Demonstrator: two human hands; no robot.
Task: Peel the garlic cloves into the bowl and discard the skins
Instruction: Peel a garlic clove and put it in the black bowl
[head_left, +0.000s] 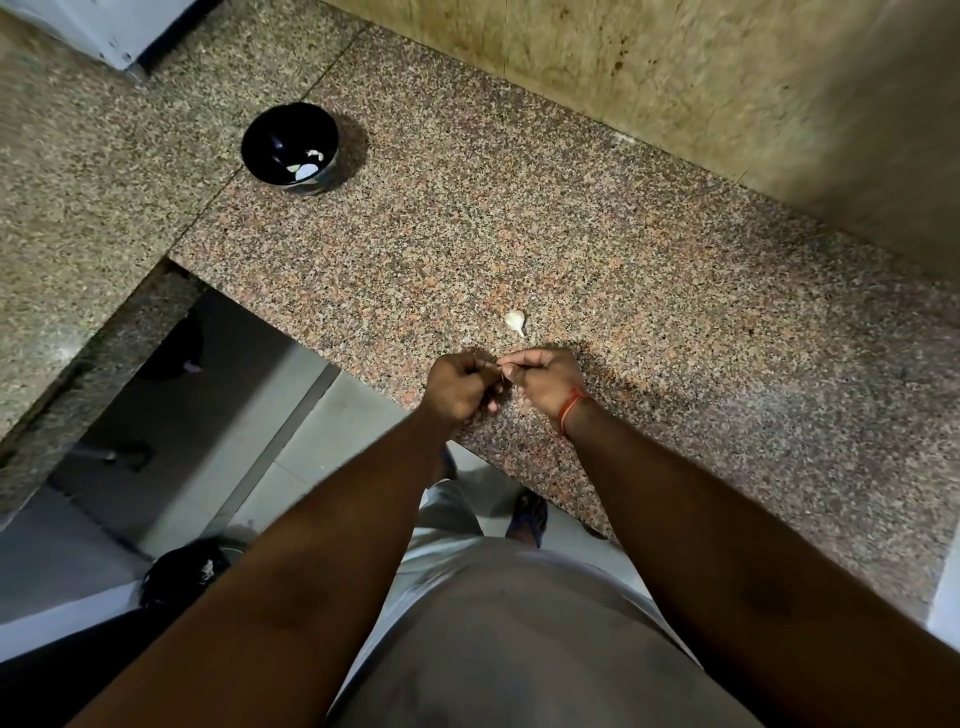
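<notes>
- A dark bin (182, 571) stood on the floor at lower left, well apart from the hands; carried skins could drop short of it.
- The black bowl (291, 148) held a few peeled cloves and sat far from the work, so a tossed clove might miss.
- The left hand (457, 387) was curled, gripping something small, presumably a clove, mostly hidden.
- The right hand (545, 382) pinched at it with fingertips; a slip could send it off the surface (623, 270) edge.
- One unpeeled garlic clove (514, 321) lay just beyond the hands.
</notes>
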